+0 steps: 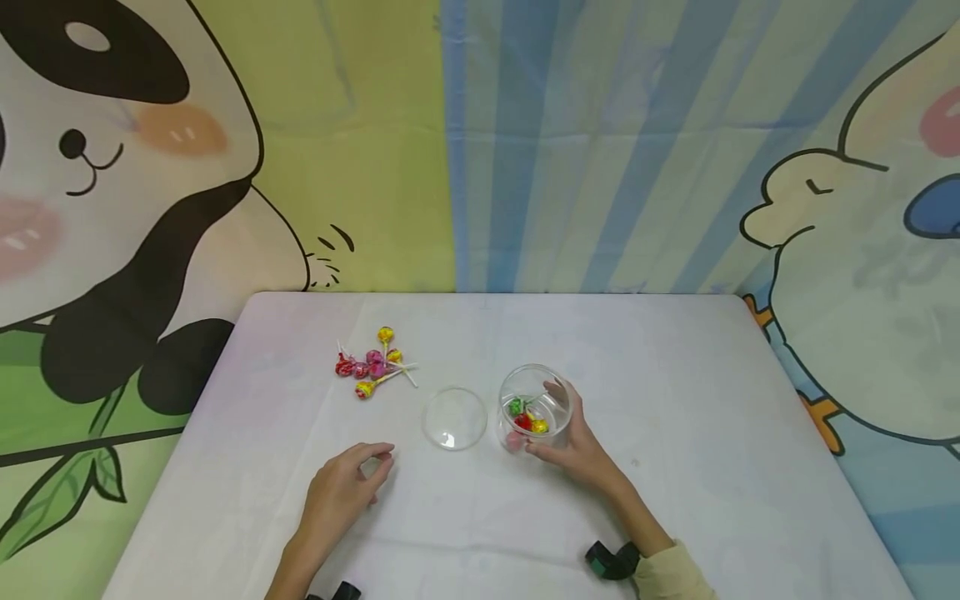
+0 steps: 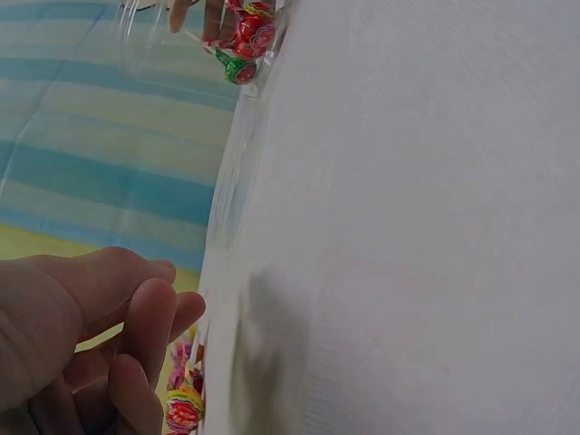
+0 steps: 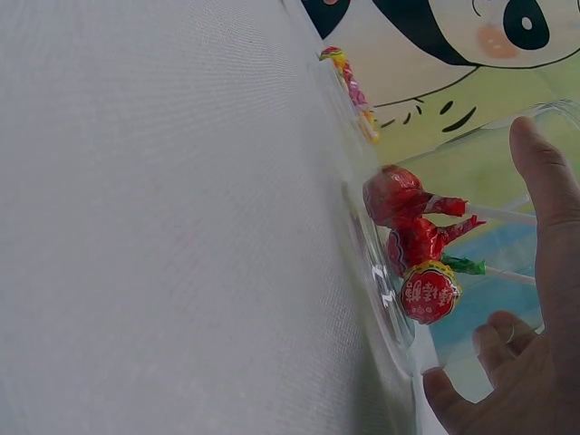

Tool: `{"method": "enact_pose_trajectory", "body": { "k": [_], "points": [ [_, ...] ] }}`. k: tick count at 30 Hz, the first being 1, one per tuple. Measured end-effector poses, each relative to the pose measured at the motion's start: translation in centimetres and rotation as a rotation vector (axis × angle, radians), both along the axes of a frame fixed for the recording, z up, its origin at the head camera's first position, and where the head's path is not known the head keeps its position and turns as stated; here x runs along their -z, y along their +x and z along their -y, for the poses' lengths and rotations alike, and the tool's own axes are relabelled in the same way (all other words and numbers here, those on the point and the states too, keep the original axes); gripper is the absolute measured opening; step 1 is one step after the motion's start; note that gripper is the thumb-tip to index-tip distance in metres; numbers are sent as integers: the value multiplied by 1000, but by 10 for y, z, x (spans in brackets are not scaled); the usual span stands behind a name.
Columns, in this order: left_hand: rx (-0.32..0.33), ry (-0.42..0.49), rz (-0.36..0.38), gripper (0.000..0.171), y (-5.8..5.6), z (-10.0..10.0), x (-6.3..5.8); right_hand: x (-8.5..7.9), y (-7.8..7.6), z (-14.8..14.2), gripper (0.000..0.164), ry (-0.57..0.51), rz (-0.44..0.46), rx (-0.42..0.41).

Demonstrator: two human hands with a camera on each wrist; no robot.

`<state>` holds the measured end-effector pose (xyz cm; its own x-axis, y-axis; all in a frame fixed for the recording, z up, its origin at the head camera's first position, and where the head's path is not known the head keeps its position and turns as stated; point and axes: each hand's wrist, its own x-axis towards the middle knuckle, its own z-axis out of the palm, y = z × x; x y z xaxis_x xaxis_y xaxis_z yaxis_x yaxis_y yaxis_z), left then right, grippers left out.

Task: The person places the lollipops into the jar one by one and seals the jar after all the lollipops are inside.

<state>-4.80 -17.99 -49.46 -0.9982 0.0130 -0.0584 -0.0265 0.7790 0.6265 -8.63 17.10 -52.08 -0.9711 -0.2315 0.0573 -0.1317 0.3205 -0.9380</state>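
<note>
My right hand [image 1: 583, 448] holds a clear round jar [image 1: 512, 385] from its right side, thumb in front and fingers behind. Several wrapped lollipops lie at the bottom of the jar, among them a red lollipop [image 1: 522, 421] and a green lollipop [image 1: 517, 406]; their sticks lean inside in the right wrist view. Flat on the table left of the jar is a clear round lid [image 1: 454, 418]. Loosely curled and holding nothing, my left hand [image 1: 341, 487] hovers left of the lid. Beyond it lies a loose pile of lollipops [image 1: 375, 367] in red, pink and yellow wrappers.
A white cloth covers the table [image 1: 675, 375]. Behind its far edge hangs a printed curtain [image 1: 570, 150] with cartoon animals and stripes. Black wrist devices are on both arms, one of them a black wrist camera [image 1: 611, 561] on the right.
</note>
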Motion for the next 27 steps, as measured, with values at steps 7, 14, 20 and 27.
{"method": "enact_pose_trajectory", "body": {
  "k": [7, 14, 20, 27],
  "points": [
    [11, -17, -13, 23, -4, 6, -1, 1, 0, 0, 107, 0, -14, -6],
    [43, -13, -40, 23, -20, 6, -4, 4, 0, 0, 106, 7, -23, 9],
    [158, -102, -283, 24, -63, 3, -10, 1, 0, 0, 107, 6, -24, 8],
    [301, -286, -506, 24, -130, 1, -5, 0, 0, 1, 106, -4, -10, 6]
  ]
}}
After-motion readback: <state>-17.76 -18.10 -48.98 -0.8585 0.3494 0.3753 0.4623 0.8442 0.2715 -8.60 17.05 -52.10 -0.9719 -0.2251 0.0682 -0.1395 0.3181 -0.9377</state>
